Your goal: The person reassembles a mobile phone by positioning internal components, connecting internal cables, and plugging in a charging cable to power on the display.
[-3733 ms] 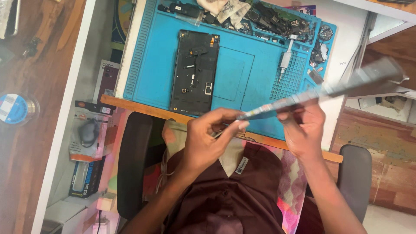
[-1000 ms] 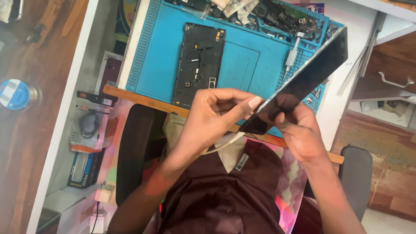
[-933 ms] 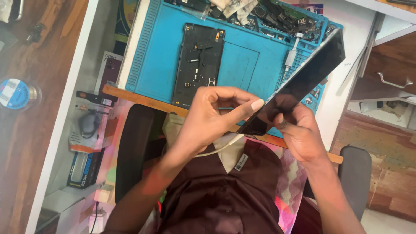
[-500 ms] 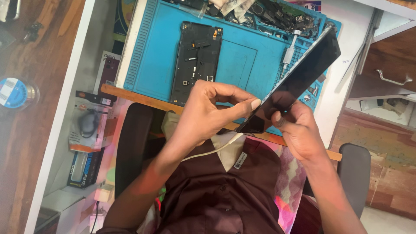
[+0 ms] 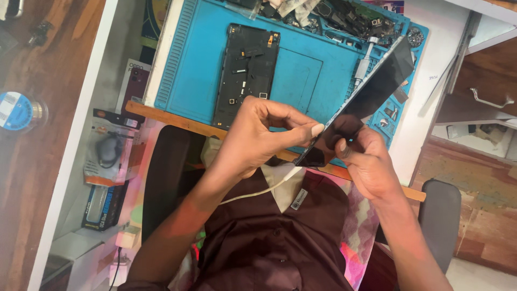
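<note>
White bench (image 5: 425,113) carries blue mat (image 5: 199,70); dark phone frame (image 5: 246,73), screwdriver (image 5: 363,63), loose parts (image 5: 344,13) on mat.

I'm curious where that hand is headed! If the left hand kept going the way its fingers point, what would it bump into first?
Probably the dark screen panel. The left hand points right, and its fingertips already sit at the panel's lower end, by the right hand. Depth is hard to judge.

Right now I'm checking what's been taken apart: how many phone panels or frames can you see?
2. A dark screen panel is held tilted between the left hand and right hand. A black phone frame lies flat on the blue mat. The parts pile at the mat's top may hide more.
</note>
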